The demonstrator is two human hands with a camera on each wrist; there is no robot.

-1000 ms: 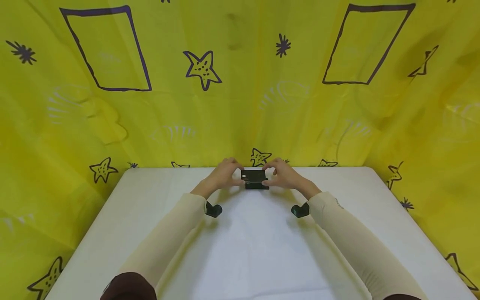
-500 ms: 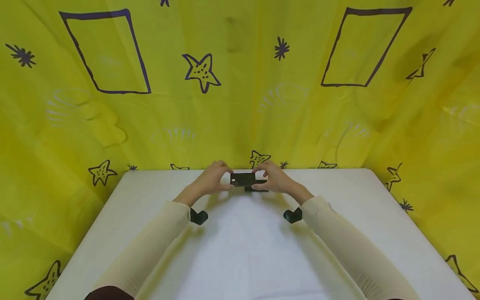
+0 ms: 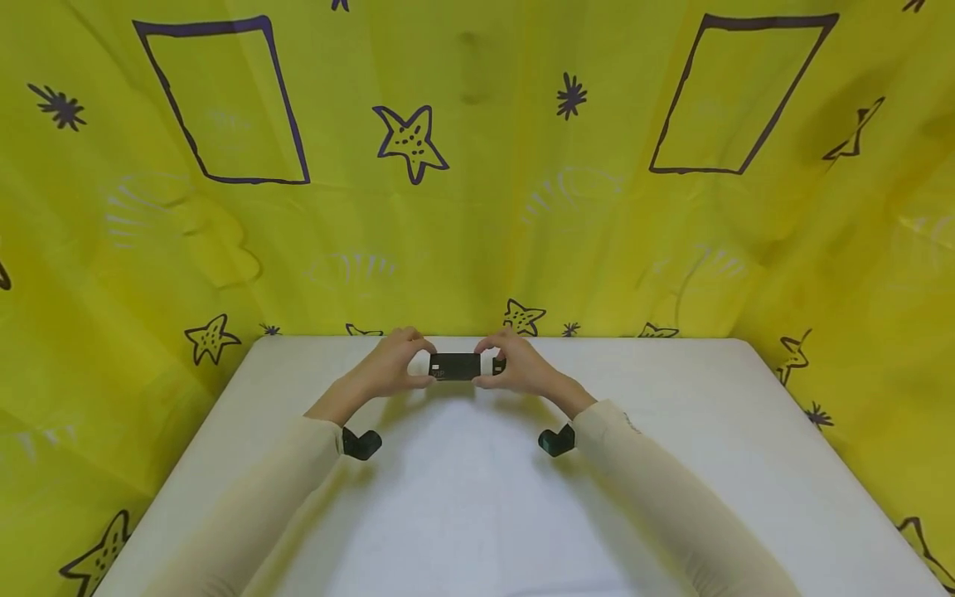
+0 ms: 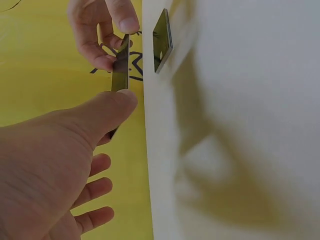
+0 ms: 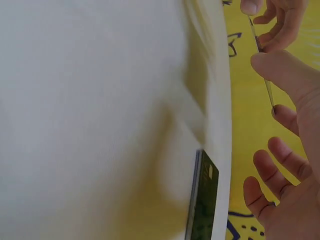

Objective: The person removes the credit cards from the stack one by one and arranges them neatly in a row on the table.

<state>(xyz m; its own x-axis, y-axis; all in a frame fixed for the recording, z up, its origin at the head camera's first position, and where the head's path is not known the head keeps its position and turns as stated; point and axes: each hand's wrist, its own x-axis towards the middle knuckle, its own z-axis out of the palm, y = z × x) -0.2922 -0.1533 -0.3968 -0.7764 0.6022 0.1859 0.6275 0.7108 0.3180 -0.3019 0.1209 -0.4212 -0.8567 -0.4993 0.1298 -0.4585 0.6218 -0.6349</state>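
A black bank-style card (image 3: 456, 366) with a pale chip and small lettering is held level above the far part of the table. My left hand (image 3: 391, 365) pinches its left end between thumb and fingertip. The other end is pinched the same way by my right hand (image 3: 522, 365). From the left wrist, the card (image 4: 120, 70) appears nearly edge-on, off the tabletop. Lying on the table below is a second dark card (image 5: 206, 200) with a chip; its layered edge looks like a thin stack. In the head view my right hand covers most of that stack (image 3: 499, 365).
The white table (image 3: 462, 497) ends at a yellow curtain (image 3: 477, 207) printed with stars, close behind both hands. Dark wrist-worn devices, one on the left (image 3: 362, 444) and one on the right (image 3: 556, 441), jut inward below the hands.
Both hands have lifted the black card off the cards beneath and carried it leftward and slightly nearer. The lower cards have stayed on the table.
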